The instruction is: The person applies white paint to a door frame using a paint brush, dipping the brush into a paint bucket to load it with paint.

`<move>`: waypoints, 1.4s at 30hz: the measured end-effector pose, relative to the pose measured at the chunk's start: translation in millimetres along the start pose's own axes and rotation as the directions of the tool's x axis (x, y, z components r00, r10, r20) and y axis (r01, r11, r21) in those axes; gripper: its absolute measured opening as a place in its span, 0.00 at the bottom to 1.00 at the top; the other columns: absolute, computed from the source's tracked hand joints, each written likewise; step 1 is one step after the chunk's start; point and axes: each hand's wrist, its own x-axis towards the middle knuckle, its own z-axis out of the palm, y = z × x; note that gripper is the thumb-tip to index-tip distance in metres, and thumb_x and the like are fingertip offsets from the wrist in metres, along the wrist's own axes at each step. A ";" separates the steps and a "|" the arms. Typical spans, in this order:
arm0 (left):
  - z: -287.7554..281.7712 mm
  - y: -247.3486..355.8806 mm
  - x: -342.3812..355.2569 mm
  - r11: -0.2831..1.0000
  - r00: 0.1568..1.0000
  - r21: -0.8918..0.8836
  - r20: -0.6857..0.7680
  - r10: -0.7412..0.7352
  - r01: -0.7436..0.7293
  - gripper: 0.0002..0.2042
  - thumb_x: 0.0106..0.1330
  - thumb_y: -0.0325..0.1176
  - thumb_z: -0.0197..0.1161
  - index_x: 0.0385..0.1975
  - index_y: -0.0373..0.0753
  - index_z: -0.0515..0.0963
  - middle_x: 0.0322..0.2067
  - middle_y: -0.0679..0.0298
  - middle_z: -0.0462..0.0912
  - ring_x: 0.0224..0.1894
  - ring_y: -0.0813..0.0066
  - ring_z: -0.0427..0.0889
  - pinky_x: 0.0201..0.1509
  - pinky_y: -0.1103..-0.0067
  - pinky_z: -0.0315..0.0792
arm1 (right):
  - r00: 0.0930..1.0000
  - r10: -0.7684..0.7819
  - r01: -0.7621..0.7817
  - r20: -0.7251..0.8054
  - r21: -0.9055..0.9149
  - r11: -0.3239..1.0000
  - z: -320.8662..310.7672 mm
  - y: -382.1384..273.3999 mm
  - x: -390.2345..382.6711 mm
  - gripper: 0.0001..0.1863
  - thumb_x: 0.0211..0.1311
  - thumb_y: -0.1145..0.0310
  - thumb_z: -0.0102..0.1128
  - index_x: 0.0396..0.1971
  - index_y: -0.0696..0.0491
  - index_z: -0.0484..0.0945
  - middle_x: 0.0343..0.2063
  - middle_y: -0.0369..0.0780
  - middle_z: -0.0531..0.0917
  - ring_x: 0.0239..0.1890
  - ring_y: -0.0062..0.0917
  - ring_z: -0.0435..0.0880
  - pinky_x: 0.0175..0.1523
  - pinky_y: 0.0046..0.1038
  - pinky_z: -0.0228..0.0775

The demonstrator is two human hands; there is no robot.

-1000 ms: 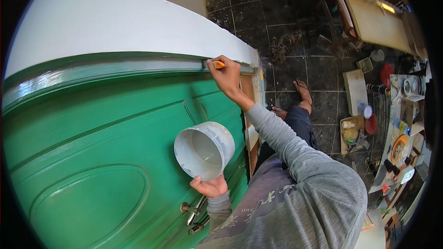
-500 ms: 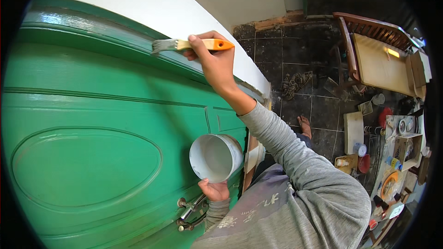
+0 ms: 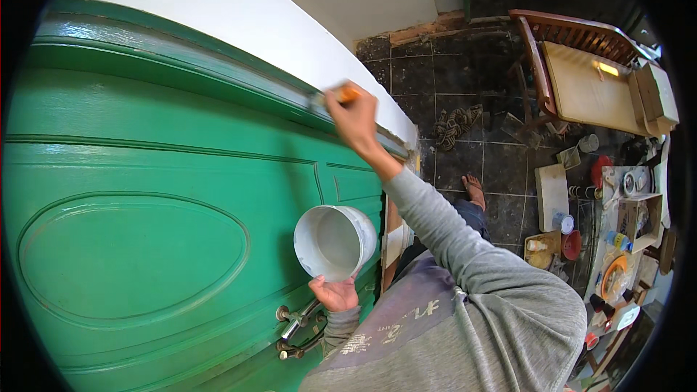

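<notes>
My right hand (image 3: pixel 356 117) is closed around a paintbrush (image 3: pixel 348 93) with a yellow-orange handle, blurred by motion. Its bristles meet the green door frame (image 3: pixel 239 72), where a greyish, wet-looking band runs along the moulding. Lower down, my left hand (image 3: pixel 335 293) grips a white bucket (image 3: pixel 368 236) from below, thumb at the rim. The bucket tilts with its mouth toward the green door (image 3: pixel 145 174); its inside looks pale, and I cannot make out how much it holds. A metal door handle (image 3: pixel 294 325) sits just below my left hand.
A white wall (image 3: pixel 290 36) borders the frame. On the dark tiled floor (image 3: pixel 501 167) lie a crumpled patterned cloth (image 3: pixel 457 125) and my bare foot (image 3: pixel 473 189). At the right stand a wooden bench (image 3: pixel 592 87), a paint can (image 3: pixel 564 223), a red bowl (image 3: pixel 571 245) and a cluttered table.
My right hand has moved the paintbrush rightward and down along the frame, turning it so the bristles press into the moulding. My left hand and the bucket have barely shifted.
</notes>
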 end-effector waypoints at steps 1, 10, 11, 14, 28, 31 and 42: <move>-1.7 -0.4 0.1 1.000 1.000 0.010 0.018 0.000 0.000 0.35 0.53 0.51 0.52 0.63 0.45 0.57 0.59 0.60 0.66 0.57 0.56 0.70 0.49 0.54 0.73 | 0.998 -0.053 0.051 0.038 0.049 0.998 4.7 -34.1 6.2 0.10 0.53 0.66 0.65 0.23 0.59 0.79 0.16 0.41 0.81 0.19 0.21 0.78 0.28 0.25 0.70; 0.3 0.9 -8.2 1.000 1.000 -0.016 0.023 -0.015 0.016 0.36 0.52 0.49 0.53 0.63 0.44 0.57 0.60 0.60 0.65 0.58 0.56 0.70 0.50 0.54 0.74 | 0.950 0.309 -0.304 0.052 0.397 0.866 -25.9 92.9 -11.6 0.12 0.57 0.64 0.65 0.24 0.58 0.79 0.20 0.37 0.83 0.22 0.18 0.81 0.29 0.22 0.72; -0.4 1.3 -9.4 1.000 1.000 -0.029 0.011 -0.011 0.011 0.36 0.52 0.49 0.53 0.63 0.44 0.57 0.60 0.60 0.65 0.58 0.56 0.70 0.50 0.54 0.74 | 0.933 0.360 -0.347 -0.027 0.211 0.914 -37.1 121.1 -26.4 0.12 0.56 0.64 0.65 0.22 0.58 0.79 0.19 0.38 0.83 0.21 0.18 0.81 0.29 0.23 0.73; -5.6 1.2 -6.7 1.000 1.000 -0.013 0.017 -0.023 0.023 0.36 0.52 0.48 0.54 0.63 0.44 0.57 0.60 0.59 0.66 0.57 0.56 0.71 0.49 0.54 0.75 | 0.924 0.359 -0.369 -0.132 -0.060 0.927 -44.2 129.2 -35.6 0.12 0.54 0.64 0.66 0.20 0.58 0.79 0.18 0.39 0.82 0.20 0.19 0.81 0.29 0.25 0.73; -12.0 -5.9 -6.2 0.997 1.000 -0.078 0.022 0.015 -0.014 0.34 0.53 0.49 0.52 0.62 0.43 0.59 0.57 0.59 0.69 0.57 0.56 0.72 0.51 0.53 0.73 | 1.000 0.006 -0.007 0.004 0.306 0.952 -20.6 3.7 2.9 0.09 0.59 0.69 0.64 0.26 0.60 0.79 0.22 0.38 0.82 0.24 0.18 0.81 0.30 0.19 0.73; -19.1 -6.8 -11.5 0.997 0.999 -0.073 0.027 0.023 -0.021 0.34 0.53 0.48 0.53 0.62 0.44 0.59 0.58 0.59 0.69 0.57 0.56 0.72 0.52 0.52 0.73 | 0.952 0.253 -0.250 -0.174 0.040 0.967 -49.9 111.1 -34.4 0.09 0.57 0.69 0.64 0.26 0.59 0.79 0.21 0.39 0.83 0.23 0.18 0.81 0.29 0.20 0.73; -16.4 -0.5 -7.2 0.999 1.000 -0.039 0.009 -0.006 0.006 0.35 0.53 0.49 0.53 0.62 0.44 0.58 0.58 0.59 0.68 0.56 0.56 0.72 0.50 0.54 0.74 | 0.998 0.064 -0.055 0.001 0.537 0.842 -6.0 -1.5 -18.2 0.10 0.61 0.68 0.63 0.28 0.60 0.77 0.22 0.37 0.81 0.25 0.17 0.80 0.30 0.18 0.71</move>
